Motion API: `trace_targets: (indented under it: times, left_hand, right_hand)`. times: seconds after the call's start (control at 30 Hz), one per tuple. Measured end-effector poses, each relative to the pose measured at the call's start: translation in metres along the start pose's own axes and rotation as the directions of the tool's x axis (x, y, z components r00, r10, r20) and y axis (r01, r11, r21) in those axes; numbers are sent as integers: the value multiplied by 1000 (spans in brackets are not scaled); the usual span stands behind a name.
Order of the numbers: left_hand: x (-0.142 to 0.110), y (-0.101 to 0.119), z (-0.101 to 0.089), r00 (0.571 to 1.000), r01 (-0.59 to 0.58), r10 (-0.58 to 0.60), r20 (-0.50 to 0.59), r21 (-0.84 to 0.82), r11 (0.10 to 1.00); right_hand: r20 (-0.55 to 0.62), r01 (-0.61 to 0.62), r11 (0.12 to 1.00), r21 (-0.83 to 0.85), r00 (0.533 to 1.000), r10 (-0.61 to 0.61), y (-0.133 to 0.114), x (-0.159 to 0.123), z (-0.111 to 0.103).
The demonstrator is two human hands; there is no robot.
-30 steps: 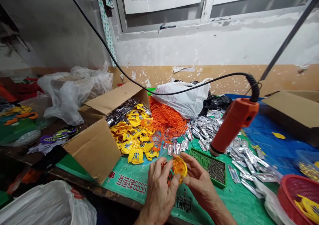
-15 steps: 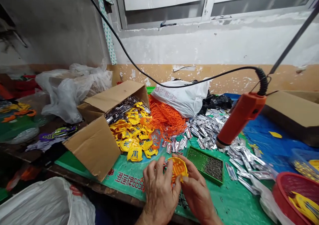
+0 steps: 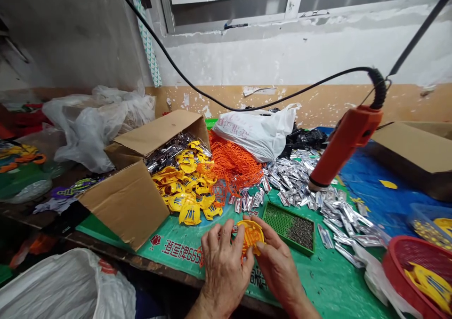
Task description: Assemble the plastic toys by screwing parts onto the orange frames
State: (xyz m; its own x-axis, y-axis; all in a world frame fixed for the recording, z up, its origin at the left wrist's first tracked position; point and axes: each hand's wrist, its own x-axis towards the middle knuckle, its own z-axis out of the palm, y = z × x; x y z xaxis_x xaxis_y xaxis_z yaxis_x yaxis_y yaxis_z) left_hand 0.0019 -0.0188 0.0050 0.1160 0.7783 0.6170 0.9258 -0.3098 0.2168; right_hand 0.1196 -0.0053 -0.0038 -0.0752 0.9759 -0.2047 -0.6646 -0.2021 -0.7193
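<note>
Between my two hands is a curved yellow plastic shell [image 3: 253,232] with orange plastic showing inside it. My left hand [image 3: 224,258] grips its left side from above, the fingers covering part of it. On the other side, my right hand [image 3: 277,262] pinches the rim with thumb and fingers. Just beyond the right hand lies a green tray [image 3: 271,225] holding small dark screws [image 3: 300,234]. Similar yellow shells [image 3: 190,213] with blue stripes lie heaped past my left hand.
A red electric screwdriver [image 3: 344,147] hangs from a cable at the right. Silvery parts [image 3: 293,180] and orange netting-like pieces [image 3: 231,161] are piled behind. An open cardboard box [image 3: 123,203] stands left, a red basket [image 3: 391,267] at the right front, a white sack [image 3: 67,286] below.
Both hands keep their hold on the yellow shell, with barely any shift in the fingers. The whole view has moved slightly, and the hanging screwdriver appears a little higher.
</note>
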Motion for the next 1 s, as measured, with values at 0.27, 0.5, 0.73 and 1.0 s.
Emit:
trace_targets:
  times: [0.27,0.5,0.73,1.0]
  left_hand:
    - [-2,0,4,1000,-17,17,-11,9,1000]
    - [-2,1,6,999,-47,47,-13,18,999]
    - [-1,2,4,999,-43,43,-24,9,999]
    - [-3,2,5,999,-28,28,-35,2,1000]
  right_hand:
    - [18,41,998,-36,999,-41,1,3,-7]
    - [27,107,988,-111,994,-104,5,4,-12]
    - [-3,130,984,-126,991,-131,8,5,-13]
    - [-4,168,979,-113,985,-170,12,4,-15]
